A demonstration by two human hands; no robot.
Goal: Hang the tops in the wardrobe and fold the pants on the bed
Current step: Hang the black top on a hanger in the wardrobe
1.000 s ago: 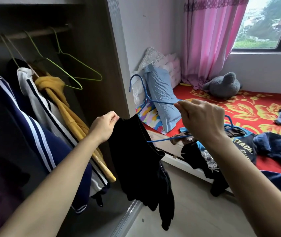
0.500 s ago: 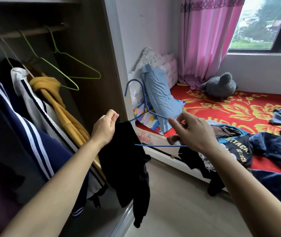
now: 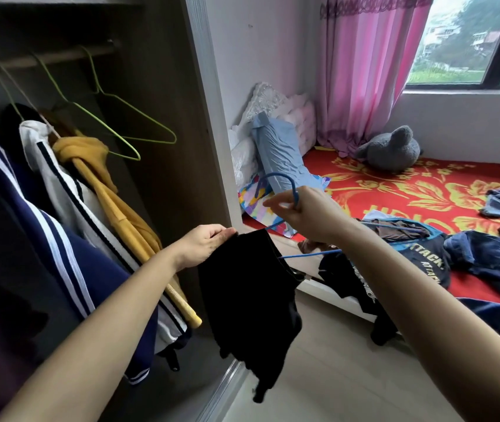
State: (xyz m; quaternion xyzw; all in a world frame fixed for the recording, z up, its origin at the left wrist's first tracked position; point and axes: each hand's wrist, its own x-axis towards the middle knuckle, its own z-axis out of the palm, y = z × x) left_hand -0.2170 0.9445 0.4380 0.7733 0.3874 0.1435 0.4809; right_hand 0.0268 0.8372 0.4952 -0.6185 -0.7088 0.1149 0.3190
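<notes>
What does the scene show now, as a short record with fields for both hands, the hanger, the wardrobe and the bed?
left hand: pinches the upper edge of the black fabric top
right hand: grips the blue wire hanger below its hook
hanger state: lower bar reaches the top's opening; not yet hung
wardrobe: two empty green wire hangers on the wooden rail
bed: blue denim jeans lie unfolded on the red floral sheet

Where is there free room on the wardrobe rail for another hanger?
Bare rail shows between the two empty green hangers and from the right one to the side panel. Left of them is crowded: yellow top, white top and navy jacket overlap.
</notes>
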